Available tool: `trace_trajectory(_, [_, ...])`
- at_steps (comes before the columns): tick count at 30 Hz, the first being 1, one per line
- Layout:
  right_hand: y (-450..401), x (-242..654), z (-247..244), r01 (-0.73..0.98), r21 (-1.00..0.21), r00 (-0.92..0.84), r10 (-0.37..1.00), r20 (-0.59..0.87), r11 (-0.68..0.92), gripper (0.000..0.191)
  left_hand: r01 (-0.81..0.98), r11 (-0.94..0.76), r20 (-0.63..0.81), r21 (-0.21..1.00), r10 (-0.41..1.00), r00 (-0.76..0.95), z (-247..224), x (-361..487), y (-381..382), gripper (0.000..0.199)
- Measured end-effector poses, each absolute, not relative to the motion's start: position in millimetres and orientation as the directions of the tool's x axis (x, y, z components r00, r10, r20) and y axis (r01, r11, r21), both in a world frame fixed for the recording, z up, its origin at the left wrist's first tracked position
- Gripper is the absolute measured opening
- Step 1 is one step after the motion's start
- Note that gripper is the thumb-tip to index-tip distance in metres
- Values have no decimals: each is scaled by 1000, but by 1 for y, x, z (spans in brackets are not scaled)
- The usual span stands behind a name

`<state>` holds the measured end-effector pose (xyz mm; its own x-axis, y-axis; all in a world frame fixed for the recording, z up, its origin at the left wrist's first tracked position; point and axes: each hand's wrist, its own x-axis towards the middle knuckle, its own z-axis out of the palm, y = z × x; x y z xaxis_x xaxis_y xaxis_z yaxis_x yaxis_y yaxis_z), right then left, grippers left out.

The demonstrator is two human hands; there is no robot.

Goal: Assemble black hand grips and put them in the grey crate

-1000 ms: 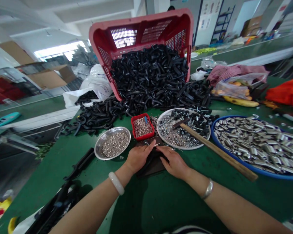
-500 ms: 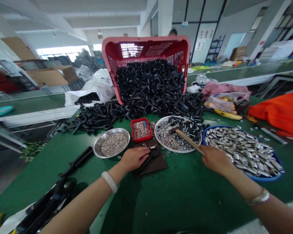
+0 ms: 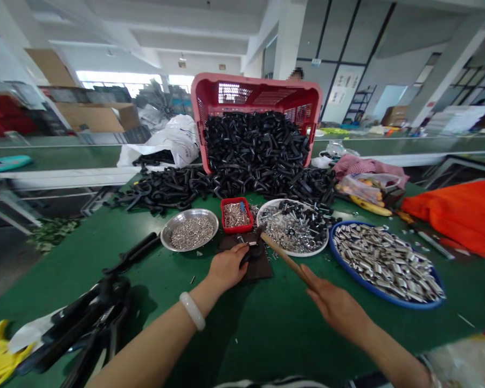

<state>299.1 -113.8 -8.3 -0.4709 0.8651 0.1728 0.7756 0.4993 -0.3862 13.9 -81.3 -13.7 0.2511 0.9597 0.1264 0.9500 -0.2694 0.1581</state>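
My right hand (image 3: 335, 307) is closed round the wooden handle of a hammer (image 3: 286, 257). The hammer's dark head hangs over or on the black part in front of my left hand; I cannot tell whether they touch. On a dark brown plate (image 3: 262, 272), my left hand (image 3: 227, 268) presses down and grips a black plastic part (image 3: 257, 251). A small metal spring (image 3: 252, 244) shows in that part. Just behind the plate sits a red box (image 3: 236, 215) of small metal pins, with a metal bowl (image 3: 192, 230) of similar small pieces to its left.
A white tray (image 3: 325, 249) holds screws and black knobs. Right of it, a blue basin (image 3: 388, 299) is full of metal sleeves. A red crate (image 3: 256, 81) spills black parts across the back. Black clamp-like tools (image 3: 101, 302) lie at left. A person (image 3: 297, 75) is behind the crate.
The hammer has swung left and down from above the white tray to the black part. My right hand moved left and nearer me. My left hand keeps its hold.
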Motion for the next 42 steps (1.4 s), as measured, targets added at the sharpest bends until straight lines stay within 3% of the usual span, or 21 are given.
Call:
trace_trajectory(3, [-116,292,-1,774,-293,-522,827,209,562,51,951,-260,131,164,962,241,-13,14,-82,45])
trace_trajectory(7, [-122,287,9,783,-269,-467,816,340,560,56,951,-243,167,190,963,212,-15,13,-83,44])
trace_trajectory(13, [-118,292,16,768,-259,-571,810,136,585,52,949,-246,184,197,960,211,-15,13,-85,45])
trace_trajectory(18, [-121,288,22,778,-269,-479,813,332,568,58,942,-244,189,229,961,203,-13,12,-87,44])
trace_trajectory(24, [-116,290,29,770,-241,-587,804,95,591,53,939,-263,194,223,956,222,-12,11,-88,43])
trace_trajectory(27, [-125,282,43,764,-243,-557,801,218,598,54,930,-235,176,281,966,191,-13,7,-89,47])
trace_trajectory(31, [-138,270,36,767,-258,-487,796,360,587,57,934,-56,152,353,988,2,-18,0,-90,58])
trace_trajectory(36, [-128,269,26,732,-292,-605,785,136,615,51,930,-20,136,367,990,-33,-20,-3,-88,53])
trace_trajectory(42, [-124,259,35,745,-237,-542,773,330,624,53,918,9,109,397,992,-56,-17,-4,-86,56])
